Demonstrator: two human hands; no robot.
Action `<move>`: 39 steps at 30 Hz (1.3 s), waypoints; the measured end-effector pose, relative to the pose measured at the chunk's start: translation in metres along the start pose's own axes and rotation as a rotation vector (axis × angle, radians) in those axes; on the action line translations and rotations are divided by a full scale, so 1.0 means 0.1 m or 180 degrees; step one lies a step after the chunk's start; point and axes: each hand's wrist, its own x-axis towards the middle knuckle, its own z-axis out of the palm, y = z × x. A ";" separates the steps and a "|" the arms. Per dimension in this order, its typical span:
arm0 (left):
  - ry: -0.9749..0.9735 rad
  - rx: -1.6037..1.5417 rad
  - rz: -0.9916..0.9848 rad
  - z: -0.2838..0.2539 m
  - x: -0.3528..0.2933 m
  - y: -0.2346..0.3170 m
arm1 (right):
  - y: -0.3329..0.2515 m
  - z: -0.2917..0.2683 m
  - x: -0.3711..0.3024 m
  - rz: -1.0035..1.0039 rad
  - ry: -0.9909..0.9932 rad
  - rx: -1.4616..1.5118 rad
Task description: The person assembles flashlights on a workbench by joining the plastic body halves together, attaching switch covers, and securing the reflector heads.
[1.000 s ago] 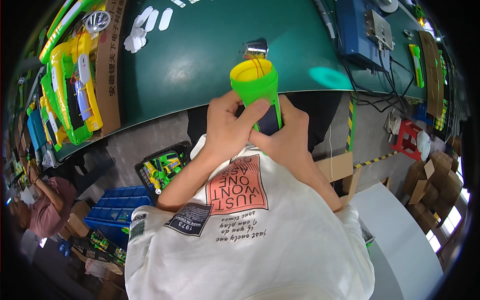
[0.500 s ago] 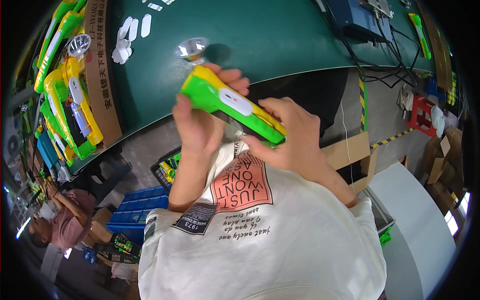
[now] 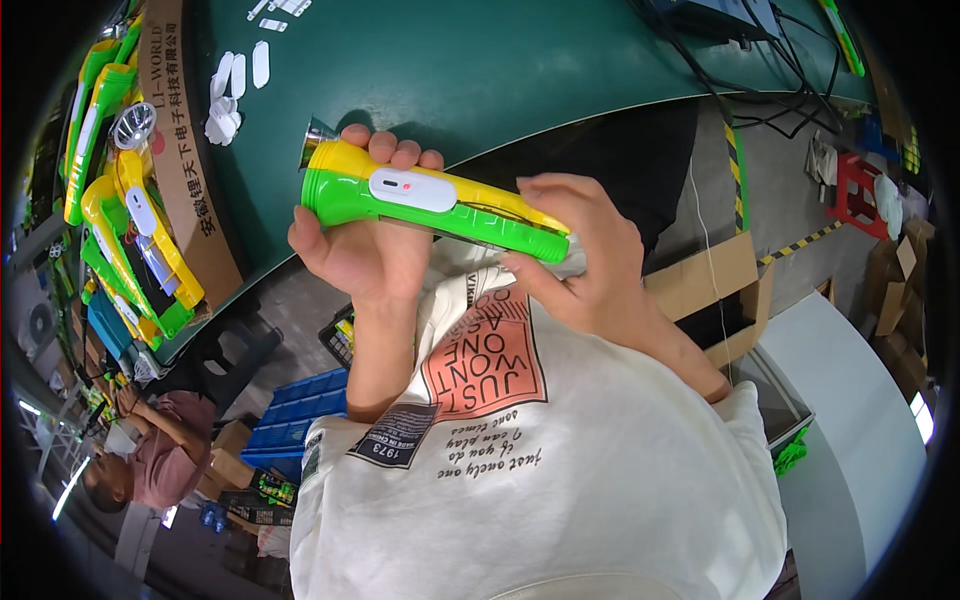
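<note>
A yellow and green flashlight (image 3: 470,222) lies across both my hands above the near edge of the table, its wide head to the left. My left hand (image 3: 370,255) cradles the head end from below, fingers curled up behind the yellow side. At the narrow tail, my right hand (image 3: 590,250) pinches the body between thumb and fingers. A white oval panel (image 3: 412,189) with a small slot and a red dot sits on the upper side. Beyond the head end shows a shiny silver reflector (image 3: 318,140), partly hidden; whether it is attached I cannot tell.
Flashlight housings (image 3: 150,240) and a reflector (image 3: 134,127) lie in a cardboard box (image 3: 190,150) at left. White oval pieces (image 3: 238,76) are scattered on the green table (image 3: 520,60). Black cables (image 3: 745,100) hang at far right. A co-worker (image 3: 165,450) sits at lower left.
Both hands have brought the flashlight's head end left and slightly down, levelling it. The reflector has shifted left and is more covered. The whole view has shifted a little.
</note>
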 end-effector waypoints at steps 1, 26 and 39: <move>-0.0028 0.0000 -0.0006 0.00 0.00 -0.01 | 0.02 0.01 0.01 -0.0189 0.0005 -0.0051; 0.1622 0.3509 -0.1382 0.76 0.13 -0.22 | 0.08 -0.01 0.06 0.1469 -0.0251 0.2428; 0.1586 0.3586 -0.2293 0.98 0.29 -0.19 | 0.20 -0.14 0.04 0.1259 -0.0791 0.3085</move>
